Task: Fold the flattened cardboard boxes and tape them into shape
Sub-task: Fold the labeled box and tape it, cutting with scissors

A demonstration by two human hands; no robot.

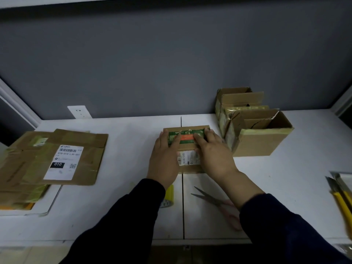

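A small cardboard box (187, 149) lies in the middle of the white table (122, 187), across the seam between two table panels; its top carries a strip of green and red printed tape (186, 134) on the far part and a white barcode label (189, 159) on the near part. Both hands are on it; the left hand (165, 156) lies flat on the box's left side, fingers straight and close together, pointing away from the person; the right hand (214, 155) lies flat on the right side in the same way, fingers straight, tips on the printed tape; neither hand is curled round anything.

To the left lies a stack of flattened boxes (47, 161), the top one bearing a large white shipping label (63, 162). At the far right stand open folded boxes (259, 130), set close together, just beside the small box. Near the person, a yellow tape roll (169, 195) shows partly under the left wrist; pink-handled scissors (215, 201) lie open, partly under the right forearm. Yellow utility knives (341, 199) lie at the right edge; a wall socket (80, 112) sits on the grey wall.
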